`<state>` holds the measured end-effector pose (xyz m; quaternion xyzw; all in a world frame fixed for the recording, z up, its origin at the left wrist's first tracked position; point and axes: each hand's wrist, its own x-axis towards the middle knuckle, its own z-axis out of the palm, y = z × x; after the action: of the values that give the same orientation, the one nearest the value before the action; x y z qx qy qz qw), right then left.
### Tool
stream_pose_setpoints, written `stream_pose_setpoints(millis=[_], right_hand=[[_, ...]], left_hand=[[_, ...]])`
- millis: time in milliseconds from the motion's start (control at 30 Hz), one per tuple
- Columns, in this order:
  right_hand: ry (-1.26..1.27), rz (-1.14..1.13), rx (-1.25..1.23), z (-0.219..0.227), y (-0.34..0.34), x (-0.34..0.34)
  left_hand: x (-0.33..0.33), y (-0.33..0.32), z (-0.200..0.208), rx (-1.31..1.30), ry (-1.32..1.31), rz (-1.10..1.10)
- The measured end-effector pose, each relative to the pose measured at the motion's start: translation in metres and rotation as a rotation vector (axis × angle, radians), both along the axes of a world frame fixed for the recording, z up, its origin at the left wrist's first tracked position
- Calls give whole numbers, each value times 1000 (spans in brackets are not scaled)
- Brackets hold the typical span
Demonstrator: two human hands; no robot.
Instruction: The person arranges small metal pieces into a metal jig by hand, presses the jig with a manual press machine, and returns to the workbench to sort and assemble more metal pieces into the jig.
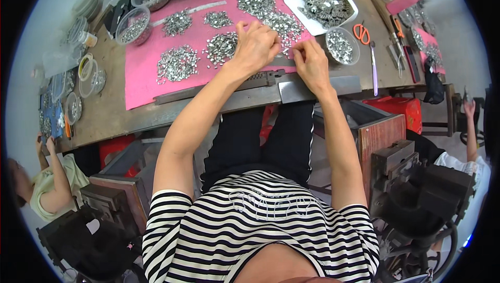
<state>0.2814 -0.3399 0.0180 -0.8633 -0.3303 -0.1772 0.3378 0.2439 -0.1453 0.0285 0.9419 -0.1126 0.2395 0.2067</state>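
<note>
Small silver pieces (289, 26) between and just beyond the curled hands (256, 46); grasp unclear.

Honestly can't make out one readable word or number here. Closest thing is the striped shirt (250, 225) at 6 o'clock: there's pale outlined lettering (271, 206) across the chest, but the folds bend it too much to read. The pale strip (208, 7) around 11 o'clock seems to have faint marks, way too tiny to tell what they are.
</note>
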Motion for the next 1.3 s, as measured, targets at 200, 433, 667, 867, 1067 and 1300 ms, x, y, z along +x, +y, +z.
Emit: stream_pose_setpoints(millis=[200, 433, 667, 867, 1067, 1300], right_hand=[[29, 316, 71, 18, 21, -53], [-77, 321, -3, 9, 32, -62], [-90, 348, -14, 7, 31, -63], [-22, 24, 141, 7, 11, -30], [34, -198, 7, -9, -1, 19], [11, -221, -87, -2, -1, 17]], left_hand=[[-59, 43, 16, -70, 63, 17], [-79, 55, 6, 14, 81, -30], [-77, 59, 10, -107, 258, -59], [-77, 61, 10, -156, 256, -82], [-71, 59, 16, -70, 277, -106], [-70, 63, 18, -120, 322, -120]])
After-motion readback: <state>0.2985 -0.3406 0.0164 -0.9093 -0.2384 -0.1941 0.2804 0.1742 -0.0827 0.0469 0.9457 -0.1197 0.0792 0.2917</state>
